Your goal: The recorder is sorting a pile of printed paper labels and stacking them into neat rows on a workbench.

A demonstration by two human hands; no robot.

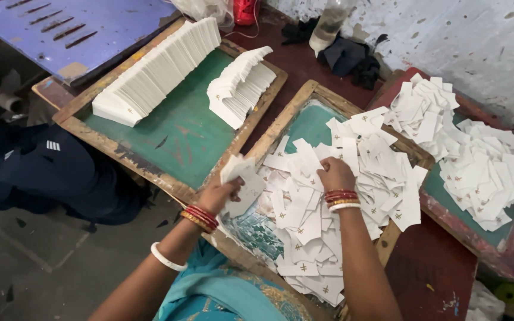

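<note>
The paper pieces (304,220) strewn over the middle frame are white, each marked with a small gold cross-shaped motif. The stacked cards (156,71) in the far frame are plain white along their edges. The screen (179,131) of that frame is dark green within a worn tan wooden border; the right-hand frame (477,244) has a chipped red border. The tabletop (429,279) is dark maroon. Red and gold bangles (341,198) ring the right wrist, with one white bangle (166,259) on the left forearm. The garment (221,294) is turquoise with gold patterning. The board (78,30) at top left is blue-violet.
</note>
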